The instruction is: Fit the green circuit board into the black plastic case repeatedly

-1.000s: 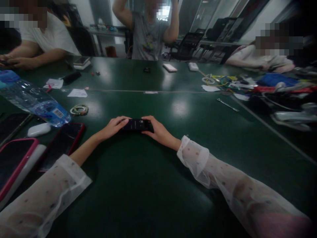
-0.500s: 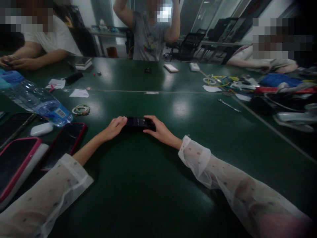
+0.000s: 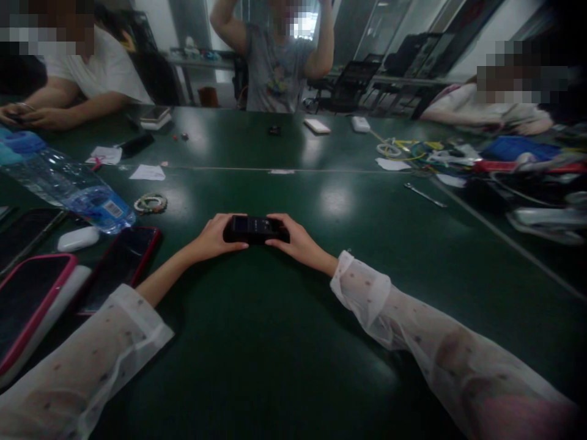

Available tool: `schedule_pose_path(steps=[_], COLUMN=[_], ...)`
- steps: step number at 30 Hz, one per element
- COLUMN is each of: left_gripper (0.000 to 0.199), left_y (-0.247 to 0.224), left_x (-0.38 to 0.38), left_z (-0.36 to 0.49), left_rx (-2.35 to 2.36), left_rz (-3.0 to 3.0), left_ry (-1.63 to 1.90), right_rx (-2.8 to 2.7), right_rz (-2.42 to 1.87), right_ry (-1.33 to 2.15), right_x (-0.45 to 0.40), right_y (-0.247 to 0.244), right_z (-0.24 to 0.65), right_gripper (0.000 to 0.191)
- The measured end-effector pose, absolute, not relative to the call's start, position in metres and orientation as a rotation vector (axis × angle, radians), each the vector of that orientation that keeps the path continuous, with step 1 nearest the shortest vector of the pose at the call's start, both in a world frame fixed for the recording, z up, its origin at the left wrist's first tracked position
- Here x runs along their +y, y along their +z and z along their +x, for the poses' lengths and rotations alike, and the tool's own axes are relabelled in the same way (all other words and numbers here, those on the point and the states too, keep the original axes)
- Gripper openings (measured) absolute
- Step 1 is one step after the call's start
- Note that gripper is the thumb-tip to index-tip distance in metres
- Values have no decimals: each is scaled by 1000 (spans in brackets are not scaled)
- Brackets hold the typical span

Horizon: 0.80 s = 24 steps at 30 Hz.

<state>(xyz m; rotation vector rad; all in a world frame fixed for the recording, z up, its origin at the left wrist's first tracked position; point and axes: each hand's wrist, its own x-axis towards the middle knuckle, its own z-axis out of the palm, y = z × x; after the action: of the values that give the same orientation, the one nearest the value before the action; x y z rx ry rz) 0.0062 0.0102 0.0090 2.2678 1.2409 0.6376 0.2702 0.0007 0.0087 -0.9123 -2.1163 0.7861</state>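
The green table (image 3: 293, 348) fills most of the view, its dark, smooth top throwing back soft patches of light. Over it reach two sheer white sleeves, dotted and slightly wrinkled, their cuffs ending short of the wrists, leaving the hands bare. A clear plastic bottle (image 3: 94, 194) with a blue cap and a blue label leans in the view at the left; whether it truly tilts, I cannot tell. Near it lie a pink-rimmed phone (image 3: 34, 290) and a red-edged phone (image 3: 120, 260), both flat and glossy, set aside perhaps to leave the middle free.

The left hand (image 3: 214, 237) and right hand (image 3: 296, 237) grasp a black device (image 3: 255, 231) between them, over the middle of the table, one at each end, thumbs along the near side and fingers behind. Holding it by its ends probably steadies it and leaves its top face in sight. It is a blocky oblong with a dark screen panel toward the left hand and small pale marks beside it; whether it rests on the table is unclear.

Smaller still are a slim metal wrench (image 3: 425, 194), looped beaded bracelets (image 3: 150, 203), and a rounded, smooth white case (image 3: 78, 238).
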Motion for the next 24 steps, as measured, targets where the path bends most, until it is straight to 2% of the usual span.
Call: schedule_pose_path(steps=[12,18,24], left_gripper=[78,66,60], left_y=[-6,0,5], left_x=[17,15,14], left_z=[2,4,5], left_rx=[1334,1248,1263], left_rz=[2224,2278,2305], left_ry=[662,664,621], right_rx=[-2048,-1969,-1646], right_rz=[-925,-910,-1075], right_ry=[740,641,623], right_x=[-2,-5,12], right_y=[12,15,-1], right_z=[271,271,277], right_gripper=[51,51,50])
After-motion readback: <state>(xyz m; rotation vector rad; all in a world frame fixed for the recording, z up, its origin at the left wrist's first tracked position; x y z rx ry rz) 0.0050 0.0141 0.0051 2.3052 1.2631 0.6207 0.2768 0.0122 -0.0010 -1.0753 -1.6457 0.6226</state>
